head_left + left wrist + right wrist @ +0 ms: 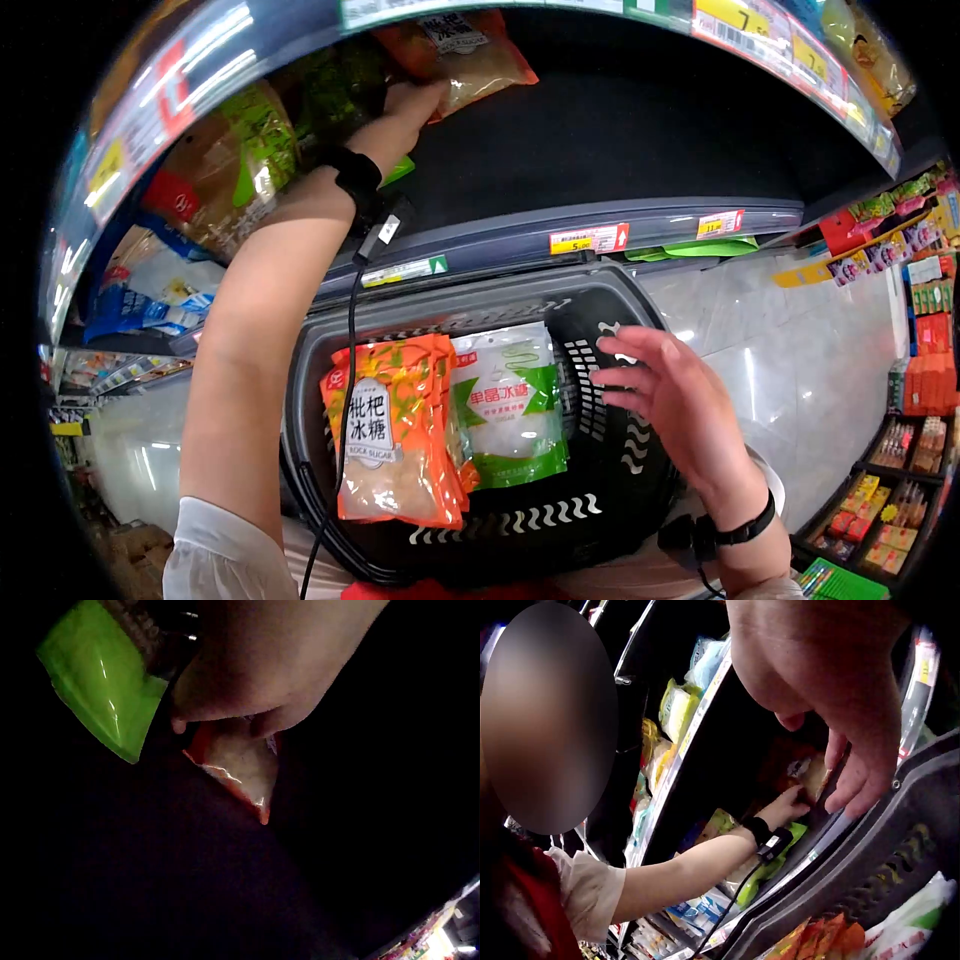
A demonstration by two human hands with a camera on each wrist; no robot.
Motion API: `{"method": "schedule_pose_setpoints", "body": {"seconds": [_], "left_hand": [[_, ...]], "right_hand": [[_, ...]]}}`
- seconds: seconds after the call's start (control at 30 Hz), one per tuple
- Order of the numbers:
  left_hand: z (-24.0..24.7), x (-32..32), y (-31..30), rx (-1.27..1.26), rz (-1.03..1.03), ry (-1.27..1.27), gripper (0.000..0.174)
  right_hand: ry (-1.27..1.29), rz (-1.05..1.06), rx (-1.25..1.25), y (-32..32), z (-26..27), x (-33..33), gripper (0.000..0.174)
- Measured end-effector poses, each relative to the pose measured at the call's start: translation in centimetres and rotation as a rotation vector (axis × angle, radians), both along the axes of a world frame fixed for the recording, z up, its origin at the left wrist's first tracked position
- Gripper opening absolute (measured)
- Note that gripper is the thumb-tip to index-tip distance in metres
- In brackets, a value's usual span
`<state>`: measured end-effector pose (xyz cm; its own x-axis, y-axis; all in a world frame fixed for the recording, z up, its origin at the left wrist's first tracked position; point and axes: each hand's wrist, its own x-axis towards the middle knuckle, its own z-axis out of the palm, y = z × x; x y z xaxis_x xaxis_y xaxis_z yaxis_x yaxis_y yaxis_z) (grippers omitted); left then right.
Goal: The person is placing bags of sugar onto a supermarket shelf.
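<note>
In the head view my left hand reaches into the dark shelf and grips an orange bag of rock sugar by its near side. The left wrist view shows the bag's clear, orange-edged corner sticking out beneath the fingers. My right hand hovers over the right side of a black shopping basket, fingers spread and holding nothing. Inside the basket lie stacked orange rock sugar bags at left, with a white and green sugar bag beside them.
Left of my arm, the shelf holds brown and green bags and blue-white bags. A price-tag rail runs along the shelf's front edge, right above the basket. A cable hangs from my left wrist across the basket.
</note>
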<state>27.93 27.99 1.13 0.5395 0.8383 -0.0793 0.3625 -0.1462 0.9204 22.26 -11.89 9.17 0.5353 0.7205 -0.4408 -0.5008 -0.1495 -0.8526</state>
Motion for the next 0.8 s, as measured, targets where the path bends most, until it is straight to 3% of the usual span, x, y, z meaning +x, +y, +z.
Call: {"method": "schedule_pose_setpoints", "body": {"seconds": [0.13, 0.2, 0.23, 0.33, 0.37, 0.43, 0.6, 0.67, 0.8], "left_hand": [[-1.4, 1.9, 1.1, -0.077, -0.031, -0.085, 0.070], [-2.2, 2.8, 1.8, 0.031, 0.046, -0.050, 0.072], [-2.3, 2.8, 2.4, -0.036, -0.086, -0.154, 0.068], [-2.5, 2.4, 2.4, -0.101, -0.198, -0.308, 0.075], [-3.0, 2.0, 3.0, -0.133, -0.309, -0.378, 0.070], [-0.5, -0.1, -1.0, -0.112, -0.239, -0.297, 0.062], [5.0, -6.4, -8.1, -0.167, -0.425, -0.426, 0.014], [4.4, -7.7, -7.4, -0.161, -0.461, -0.250, 0.022], [4.6, -13.5, -10.2, -0.133, -0.393, -0.241, 0.024]], "right_hand": [[0.034, 0.021, -0.016, 0.1, 0.3, -0.1, 0.043], [0.047, 0.047, -0.036, 0.2, 0.2, -0.2, 0.043], [0.041, 0.052, -0.031, 0.2, 0.0, -0.2, 0.041], [0.023, 0.059, -0.064, 0.3, -0.5, 0.0, 0.041], [0.003, 0.055, -0.073, 0.4, -0.7, -0.1, 0.041], [-0.027, 0.027, -0.071, 0.6, -1.2, -0.3, 0.041], [-0.122, 0.070, -0.081, 1.2, -2.5, -1.1, 0.039], [-0.155, 0.089, -0.105, 1.5, -2.8, -1.5, 0.039], [-0.185, 0.144, -0.092, 2.2, -4.2, -2.6, 0.041]]}}
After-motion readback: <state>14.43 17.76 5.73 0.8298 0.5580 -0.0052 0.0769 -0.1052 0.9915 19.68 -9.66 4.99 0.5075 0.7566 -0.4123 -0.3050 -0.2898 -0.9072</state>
